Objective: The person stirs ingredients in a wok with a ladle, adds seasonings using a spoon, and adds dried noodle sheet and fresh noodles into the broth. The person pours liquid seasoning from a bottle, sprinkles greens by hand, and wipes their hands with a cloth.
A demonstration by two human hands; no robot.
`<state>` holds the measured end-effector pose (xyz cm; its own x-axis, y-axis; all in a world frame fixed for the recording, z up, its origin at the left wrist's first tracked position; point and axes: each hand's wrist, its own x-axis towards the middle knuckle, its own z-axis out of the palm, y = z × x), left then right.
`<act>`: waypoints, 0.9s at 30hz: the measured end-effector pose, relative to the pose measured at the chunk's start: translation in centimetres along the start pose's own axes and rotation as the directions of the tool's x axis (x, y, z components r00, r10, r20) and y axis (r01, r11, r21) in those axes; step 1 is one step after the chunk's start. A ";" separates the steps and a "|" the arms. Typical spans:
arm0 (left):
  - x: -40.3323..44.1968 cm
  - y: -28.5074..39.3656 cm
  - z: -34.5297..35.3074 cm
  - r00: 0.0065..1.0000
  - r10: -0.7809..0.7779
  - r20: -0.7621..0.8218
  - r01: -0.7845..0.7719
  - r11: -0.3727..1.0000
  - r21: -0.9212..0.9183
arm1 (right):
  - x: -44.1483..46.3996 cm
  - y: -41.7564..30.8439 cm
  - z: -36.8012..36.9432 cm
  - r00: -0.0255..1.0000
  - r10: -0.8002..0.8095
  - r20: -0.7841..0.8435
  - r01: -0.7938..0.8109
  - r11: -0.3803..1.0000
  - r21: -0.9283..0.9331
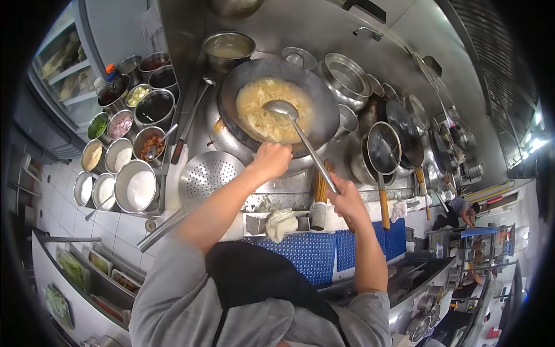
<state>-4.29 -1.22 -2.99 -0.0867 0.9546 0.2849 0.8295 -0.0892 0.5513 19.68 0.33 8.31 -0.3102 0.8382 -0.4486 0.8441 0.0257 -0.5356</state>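
Note:
A large dark wok [321,113] sits on the stove, holding noodles [260,110] in a yellowish broth. My left hand [273,160] is closed at the wok's near edge; its fingertips are hidden. In my right hand [348,199] is the handle of a long metal ladle [315,155], its bowl resting among the noodles. A perforated strainer [211,176] lies left of the wok, below my left forearm. Close to my right hand stands a holder with a bundle of thin bamboo sticks [322,188]. A crumpled white cloth [281,224] lies at the counter's front edge.
Metal pots of seasonings [153,107] and white powders [140,185] crowd the left side. Stacked metal bowls [347,75], a long-handled pan [384,148] and more woks stand right. A pot [229,49] sits behind the wok. Other people [459,211] are at far right.

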 end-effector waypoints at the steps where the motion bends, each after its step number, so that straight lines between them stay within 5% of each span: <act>1: -0.2 0.0 0.5 1.000 -0.003 -0.001 0.003 1.000 -0.007 | -0.1 -0.5 0.1 1.000 0.003 -0.024 -0.003 1.000 0.005; 5: 0.1 0.6 0.7 1.000 -0.008 -0.024 0.009 1.000 0.030 | 2.9 4.3 1.4 0.852 -0.464 -0.242 0.376 0.864 -0.334; 11: 0.0 1.7 0.5 0.997 0.003 -0.077 0.001 0.999 0.052 | 1.5 3.2 -0.8 0.937 -0.332 -0.105 0.284 0.903 -0.323; 27: 0.9 2.7 1.4 0.995 -0.090 -0.040 0.095 0.982 0.161 | 5.2 5.3 0.7 0.907 -0.351 -0.233 0.296 0.924 -0.241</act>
<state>-1.39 -0.23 -2.32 -0.1830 0.9465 0.2658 0.8955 0.0489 0.4425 22.28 4.42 2.63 -0.4758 0.8780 -0.0522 0.7937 0.4030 -0.4557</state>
